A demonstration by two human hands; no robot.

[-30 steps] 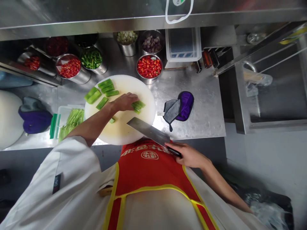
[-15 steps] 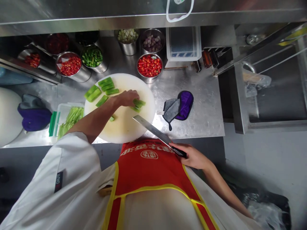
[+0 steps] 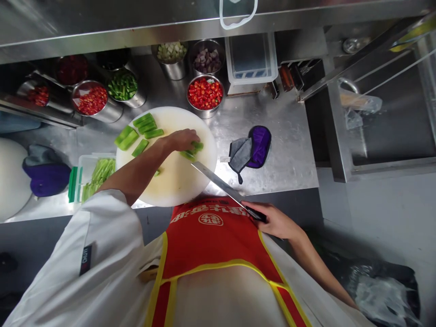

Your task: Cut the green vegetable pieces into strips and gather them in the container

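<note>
My left hand (image 3: 182, 139) rests on a small stack of green pepper strips (image 3: 193, 149) near the right side of the round white cutting board (image 3: 177, 177), fingers curled over them. More green pepper pieces (image 3: 139, 130) lie at the board's far left. My right hand (image 3: 277, 222) grips the dark handle of a cleaver (image 3: 218, 182), whose blade points up-left over the board's near right edge, its tip close to the strips.
Steel bowls of chopped red chilli (image 3: 205, 93), green chilli (image 3: 122, 86) and other diced vegetables line the back of the steel counter. A plastic tub of green strips (image 3: 97, 175) sits left of the board. A purple-grey cloth (image 3: 252, 152) lies to the right. A sink (image 3: 384, 131) is far right.
The cleaver has turned from lying flat to edge-on and its tip has moved closer to the strips. My left hand has gathered the strips slightly farther up the board.
</note>
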